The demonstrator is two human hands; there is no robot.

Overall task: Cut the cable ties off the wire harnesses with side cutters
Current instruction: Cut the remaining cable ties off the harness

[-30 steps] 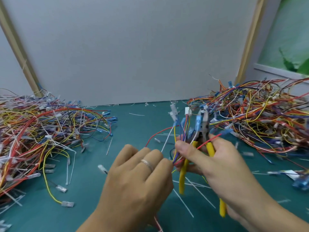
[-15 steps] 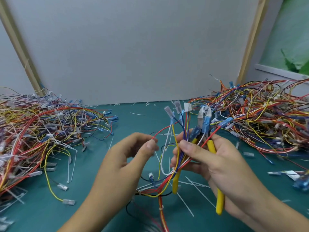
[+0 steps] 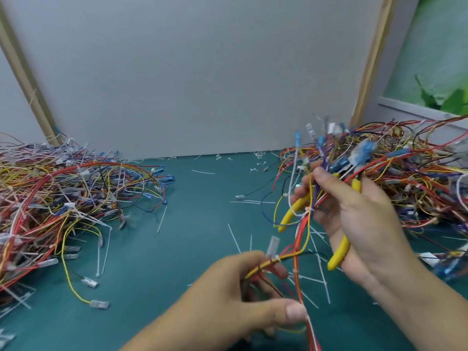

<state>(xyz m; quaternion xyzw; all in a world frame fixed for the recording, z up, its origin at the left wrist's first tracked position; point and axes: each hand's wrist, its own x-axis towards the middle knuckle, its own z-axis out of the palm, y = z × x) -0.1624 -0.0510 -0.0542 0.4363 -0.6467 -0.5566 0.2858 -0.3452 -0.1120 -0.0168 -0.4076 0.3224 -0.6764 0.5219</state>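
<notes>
My right hand [image 3: 354,224] holds the yellow-handled side cutters [image 3: 339,252] and pinches the upper end of a wire harness [image 3: 304,239] of red, yellow, blue and white wires. The harness's blue and clear connectors fan out above my fingers, blurred. My left hand [image 3: 235,297] sits lower, near the front edge, and grips the harness's lower wires, with a clear connector [image 3: 272,245] sticking up past its fingers. A white cable tie [image 3: 310,210] wraps the bundle just below my right thumb. The cutter jaws are hidden behind the wires.
A large heap of wire harnesses [image 3: 50,203] covers the left of the green mat [image 3: 177,249]. A second heap [image 3: 410,178] lies at the right. Cut white ties [image 3: 316,282] are scattered under my hands. A grey board [image 3: 202,72] stands behind.
My right hand has risen and shifted right with the cutters and harness. My left hand has dropped toward the front edge and closed on the harness's lower wires, stretching the bundle out.
</notes>
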